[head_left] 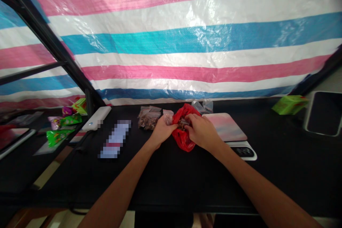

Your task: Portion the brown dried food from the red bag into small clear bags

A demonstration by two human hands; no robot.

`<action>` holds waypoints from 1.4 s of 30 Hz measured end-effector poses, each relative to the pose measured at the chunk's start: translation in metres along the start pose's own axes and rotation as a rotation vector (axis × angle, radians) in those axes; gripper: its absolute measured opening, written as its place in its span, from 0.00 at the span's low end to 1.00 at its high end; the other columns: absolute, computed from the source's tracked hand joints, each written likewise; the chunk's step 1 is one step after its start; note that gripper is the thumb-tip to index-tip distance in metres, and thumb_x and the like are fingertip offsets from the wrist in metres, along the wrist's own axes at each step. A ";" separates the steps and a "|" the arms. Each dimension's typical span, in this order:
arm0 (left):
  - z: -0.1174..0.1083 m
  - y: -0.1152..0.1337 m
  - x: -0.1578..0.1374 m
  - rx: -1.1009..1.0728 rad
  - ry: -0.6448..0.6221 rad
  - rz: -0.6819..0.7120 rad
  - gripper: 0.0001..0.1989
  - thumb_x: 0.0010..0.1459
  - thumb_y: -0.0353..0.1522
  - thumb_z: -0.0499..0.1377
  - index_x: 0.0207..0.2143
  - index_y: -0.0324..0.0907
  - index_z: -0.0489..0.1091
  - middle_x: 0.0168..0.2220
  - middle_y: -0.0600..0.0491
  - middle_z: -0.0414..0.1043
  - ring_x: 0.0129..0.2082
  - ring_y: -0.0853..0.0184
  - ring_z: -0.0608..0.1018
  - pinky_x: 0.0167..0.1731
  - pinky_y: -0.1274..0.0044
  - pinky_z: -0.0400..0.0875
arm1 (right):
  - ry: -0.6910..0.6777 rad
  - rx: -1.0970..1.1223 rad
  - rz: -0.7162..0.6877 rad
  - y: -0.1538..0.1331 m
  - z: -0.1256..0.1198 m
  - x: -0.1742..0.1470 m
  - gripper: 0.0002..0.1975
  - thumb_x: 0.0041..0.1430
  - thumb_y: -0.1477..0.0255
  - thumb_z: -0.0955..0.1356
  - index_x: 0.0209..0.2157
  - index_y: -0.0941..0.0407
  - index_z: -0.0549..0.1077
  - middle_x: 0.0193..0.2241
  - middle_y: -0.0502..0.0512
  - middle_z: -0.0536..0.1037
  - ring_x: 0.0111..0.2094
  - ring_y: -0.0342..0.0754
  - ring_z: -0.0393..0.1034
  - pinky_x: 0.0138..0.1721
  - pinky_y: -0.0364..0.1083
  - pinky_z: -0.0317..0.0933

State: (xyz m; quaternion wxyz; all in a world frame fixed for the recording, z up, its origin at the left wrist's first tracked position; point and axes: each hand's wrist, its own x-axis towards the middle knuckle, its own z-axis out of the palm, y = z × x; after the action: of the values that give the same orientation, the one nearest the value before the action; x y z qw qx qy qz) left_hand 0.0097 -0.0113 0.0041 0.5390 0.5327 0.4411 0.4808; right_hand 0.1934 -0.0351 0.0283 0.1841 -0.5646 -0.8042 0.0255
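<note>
A crumpled red plastic bag [186, 141] lies open on the black table, with small brown dried pieces [182, 124] inside it. My left hand [161, 130] is closed on a small clear zip bag [168, 115], its thumb against the red bag's left edge. From the right, my right hand [200, 128] reaches into the red bag's mouth, fingers curled in among the brown pieces; the fingertips are partly hidden. Several filled clear zip bags [149, 118] of similar brown pieces are heaped just left of my left hand.
A digital scale [242, 150] with a pinkish plate sits right of my hands, clear bags [204, 107] behind it. To the left are a blurred-out phone [116, 139] and a white power strip [97, 118]. At right stand a green box [290, 105] and a white-framed device [326, 114].
</note>
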 end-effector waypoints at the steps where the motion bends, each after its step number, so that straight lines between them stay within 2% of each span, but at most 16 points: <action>1: 0.001 0.000 0.000 -0.012 -0.006 0.001 0.11 0.48 0.25 0.66 0.35 0.40 0.72 0.33 0.54 0.79 0.34 0.67 0.79 0.38 0.75 0.74 | -0.001 0.002 -0.014 0.000 0.000 0.000 0.11 0.63 0.73 0.69 0.47 0.57 0.74 0.45 0.59 0.80 0.49 0.56 0.74 0.50 0.51 0.60; 5: 0.003 0.000 0.000 -0.022 -0.021 0.018 0.09 0.49 0.27 0.67 0.35 0.40 0.72 0.33 0.54 0.78 0.34 0.67 0.79 0.40 0.74 0.74 | 0.001 0.009 -0.056 0.001 0.001 -0.001 0.17 0.63 0.74 0.68 0.54 0.56 0.73 0.48 0.61 0.80 0.51 0.56 0.73 0.53 0.51 0.59; 15: 0.004 0.003 -0.001 -0.006 0.003 0.043 0.14 0.48 0.36 0.71 0.30 0.41 0.70 0.29 0.57 0.75 0.30 0.68 0.77 0.35 0.76 0.74 | 0.013 0.081 0.034 -0.002 0.001 0.000 0.15 0.60 0.76 0.70 0.49 0.54 0.75 0.45 0.56 0.82 0.46 0.55 0.76 0.47 0.49 0.61; 20: -0.001 0.002 0.003 0.085 0.063 0.127 0.12 0.52 0.37 0.69 0.32 0.42 0.70 0.28 0.57 0.72 0.29 0.68 0.75 0.34 0.76 0.72 | 0.002 0.088 0.070 -0.002 -0.003 0.000 0.15 0.62 0.75 0.69 0.50 0.54 0.72 0.45 0.58 0.83 0.45 0.56 0.76 0.44 0.48 0.60; 22: -0.006 0.000 0.005 0.188 0.166 0.197 0.12 0.53 0.36 0.69 0.36 0.42 0.71 0.32 0.55 0.74 0.32 0.67 0.76 0.37 0.75 0.72 | 0.010 0.098 0.097 -0.002 -0.005 0.001 0.15 0.62 0.75 0.69 0.51 0.54 0.71 0.45 0.58 0.83 0.45 0.56 0.77 0.43 0.48 0.59; 25: -0.011 0.000 0.005 0.361 0.294 0.335 0.13 0.54 0.34 0.68 0.42 0.43 0.73 0.40 0.52 0.76 0.41 0.64 0.77 0.47 0.72 0.71 | 0.035 0.137 0.130 0.000 -0.007 0.002 0.14 0.64 0.74 0.68 0.51 0.54 0.70 0.46 0.57 0.83 0.44 0.57 0.77 0.42 0.48 0.59; 28: -0.011 0.003 0.001 0.469 0.288 0.402 0.12 0.56 0.32 0.67 0.43 0.44 0.74 0.43 0.50 0.77 0.46 0.61 0.77 0.53 0.70 0.69 | 0.068 0.172 0.135 0.000 -0.009 0.003 0.14 0.64 0.74 0.68 0.51 0.54 0.70 0.45 0.57 0.83 0.44 0.57 0.77 0.42 0.49 0.59; 31: -0.012 0.010 -0.001 0.482 0.271 0.393 0.09 0.60 0.34 0.64 0.44 0.43 0.74 0.42 0.49 0.77 0.43 0.61 0.78 0.50 0.70 0.70 | 0.069 0.171 0.109 0.000 -0.009 0.003 0.14 0.63 0.73 0.69 0.51 0.54 0.71 0.46 0.56 0.83 0.45 0.57 0.77 0.43 0.48 0.59; 33: -0.019 0.018 0.001 0.412 0.447 0.465 0.09 0.64 0.35 0.61 0.44 0.42 0.72 0.42 0.49 0.76 0.42 0.63 0.78 0.48 0.71 0.72 | 0.052 0.156 0.096 -0.001 -0.009 0.003 0.15 0.63 0.73 0.70 0.51 0.53 0.72 0.46 0.56 0.82 0.46 0.56 0.76 0.43 0.48 0.59; 36: -0.041 0.030 0.007 0.274 1.057 0.770 0.11 0.66 0.36 0.58 0.47 0.42 0.65 0.48 0.49 0.69 0.47 0.64 0.75 0.53 0.70 0.70 | 0.047 0.155 0.096 -0.002 -0.009 0.003 0.15 0.62 0.73 0.70 0.51 0.53 0.73 0.47 0.56 0.82 0.46 0.56 0.76 0.44 0.48 0.60; 37: -0.048 0.033 0.010 0.248 1.222 0.856 0.11 0.66 0.36 0.57 0.48 0.42 0.63 0.49 0.48 0.67 0.48 0.65 0.75 0.54 0.70 0.70 | 0.051 0.161 0.095 -0.002 -0.009 0.003 0.15 0.62 0.73 0.70 0.51 0.54 0.73 0.47 0.56 0.82 0.47 0.57 0.76 0.44 0.49 0.60; 38: -0.054 0.035 0.012 0.231 1.303 0.906 0.11 0.65 0.35 0.57 0.48 0.43 0.62 0.49 0.48 0.66 0.49 0.65 0.74 0.54 0.70 0.70 | 0.054 0.165 0.092 -0.002 -0.009 0.003 0.15 0.62 0.73 0.70 0.51 0.54 0.73 0.47 0.57 0.82 0.47 0.57 0.76 0.45 0.49 0.60; 39: -0.056 0.035 0.013 0.216 1.296 0.913 0.11 0.66 0.35 0.56 0.48 0.43 0.61 0.48 0.48 0.66 0.47 0.65 0.75 0.51 0.71 0.71 | 0.058 0.167 0.091 -0.001 -0.009 0.003 0.15 0.62 0.73 0.70 0.50 0.54 0.73 0.47 0.57 0.82 0.47 0.57 0.76 0.45 0.49 0.61; 40: -0.056 0.033 0.014 0.212 1.233 0.902 0.10 0.66 0.35 0.56 0.47 0.43 0.61 0.46 0.49 0.66 0.44 0.66 0.75 0.46 0.71 0.73 | 0.063 0.168 0.088 -0.001 -0.008 0.003 0.14 0.62 0.73 0.70 0.50 0.54 0.73 0.46 0.57 0.82 0.47 0.57 0.76 0.45 0.49 0.61; 41: -0.054 0.030 0.013 0.236 1.117 0.865 0.08 0.67 0.35 0.55 0.46 0.42 0.62 0.42 0.51 0.68 0.40 0.66 0.76 0.44 0.72 0.73 | 0.072 0.172 0.085 -0.001 -0.008 0.003 0.14 0.62 0.73 0.70 0.50 0.54 0.73 0.46 0.57 0.82 0.47 0.57 0.76 0.45 0.49 0.62; 42: -0.049 0.027 0.012 0.307 0.945 0.805 0.07 0.67 0.35 0.55 0.45 0.42 0.64 0.39 0.52 0.70 0.38 0.67 0.77 0.44 0.72 0.72 | 0.087 0.182 0.080 0.000 -0.008 0.003 0.14 0.62 0.73 0.70 0.50 0.54 0.73 0.45 0.58 0.82 0.46 0.57 0.76 0.46 0.50 0.62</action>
State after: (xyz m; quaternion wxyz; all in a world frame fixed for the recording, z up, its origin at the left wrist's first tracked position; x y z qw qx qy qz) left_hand -0.0379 0.0071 0.0289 -0.0190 0.4585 0.4602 0.7600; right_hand 0.1951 -0.0333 0.0363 0.2680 -0.5780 -0.7665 0.0812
